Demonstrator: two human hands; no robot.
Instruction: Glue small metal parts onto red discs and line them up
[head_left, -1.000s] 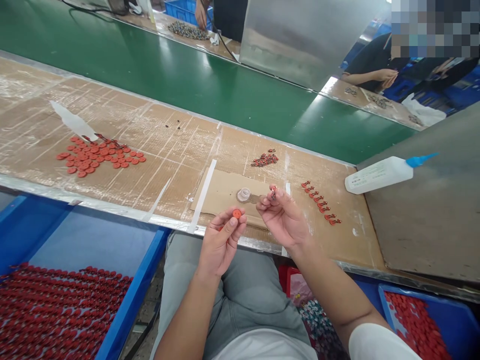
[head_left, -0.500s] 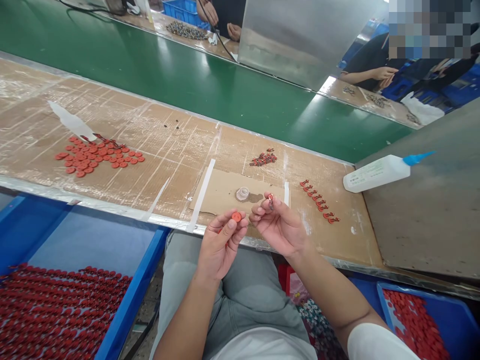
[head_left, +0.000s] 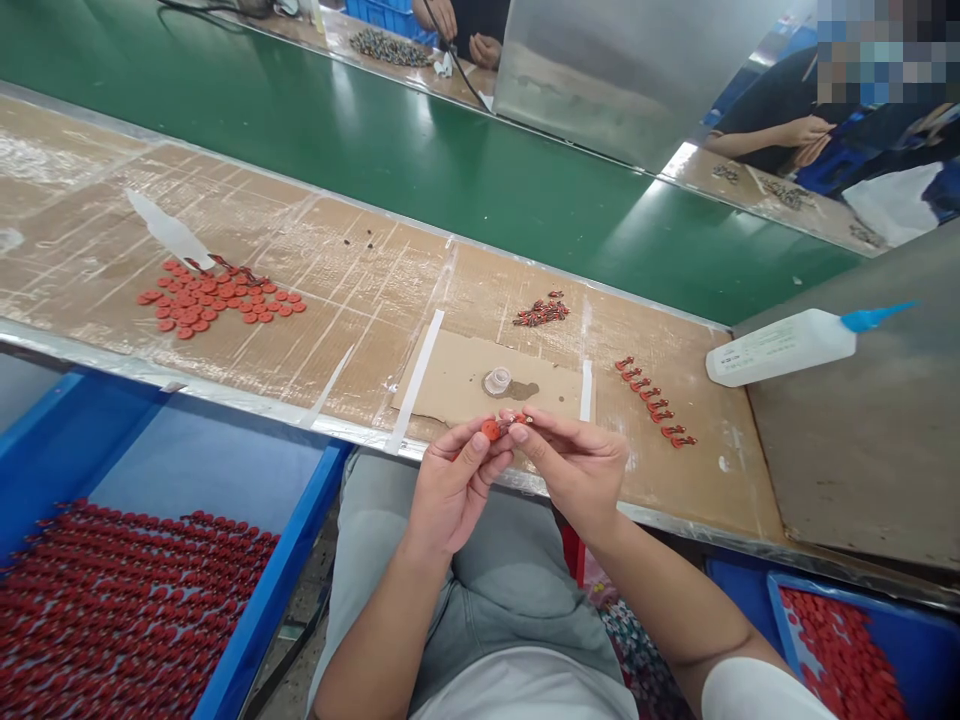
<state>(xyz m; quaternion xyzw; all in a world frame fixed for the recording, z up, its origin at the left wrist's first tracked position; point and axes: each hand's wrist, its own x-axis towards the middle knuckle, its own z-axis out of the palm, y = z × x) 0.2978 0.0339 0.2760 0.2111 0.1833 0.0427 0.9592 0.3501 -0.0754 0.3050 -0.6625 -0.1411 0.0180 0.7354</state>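
Observation:
Between thumb and fingers, my left hand (head_left: 457, 485) pinches a small round red disc (head_left: 491, 429). My right hand (head_left: 577, 465) is closed on a small red-and-dark figure-like piece (head_left: 521, 420), which meets the disc's right edge; whether the two are joined I cannot tell. Just beyond my hands a small translucent cup (head_left: 497, 380) stands on a cardboard sheet (head_left: 442, 375), beside a dark wet stain. A small heap of red-and-dark pieces (head_left: 541, 313) lies behind the sheet. To the right, several discs with pieces attached (head_left: 655, 403) form a slanting row.
Loose red discs (head_left: 202, 298) are spread at the left. A white bottle with a blue nozzle (head_left: 787, 346) leans near the metal panel at right. Blue trays (head_left: 300, 545) of red parts flank my legs. Across the green belt (head_left: 360, 130), other people's hands work.
My right hand has moved left, bringing its small piece against the disc in my left hand. The whole view has shifted slightly.

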